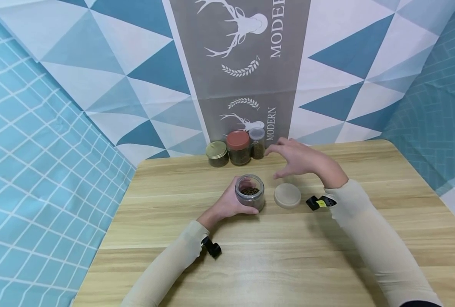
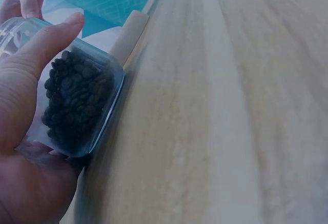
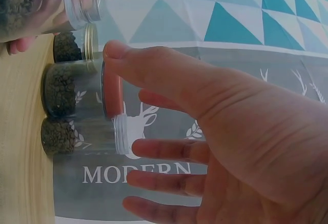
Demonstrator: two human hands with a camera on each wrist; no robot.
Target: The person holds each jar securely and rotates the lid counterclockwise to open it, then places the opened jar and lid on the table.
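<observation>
My left hand [image 1: 231,200] grips a clear jar [image 1: 259,202] around its side, thumb along the near wall. The jar is uncapped, upright on the table, and partly filled with small dark brown pellets [image 2: 77,93]. Just right of it a beige round lid [image 1: 287,195] lies flat. My right hand [image 1: 298,157] hovers above and beyond the lid, fingers spread, holding nothing. Its fingertips point toward a slim jar [image 1: 257,147] with a translucent cap. In the right wrist view, my right hand [image 3: 230,137] appears in front of the jars at the back.
Against the patterned backdrop stand a red-lidded jar [image 1: 238,149] and a low jar with a gold lid [image 1: 217,154], beside the slim one. They also hold dark pellets. The wooden table [image 1: 258,264] meets the blue tiled cloth [image 1: 39,170] along its left side.
</observation>
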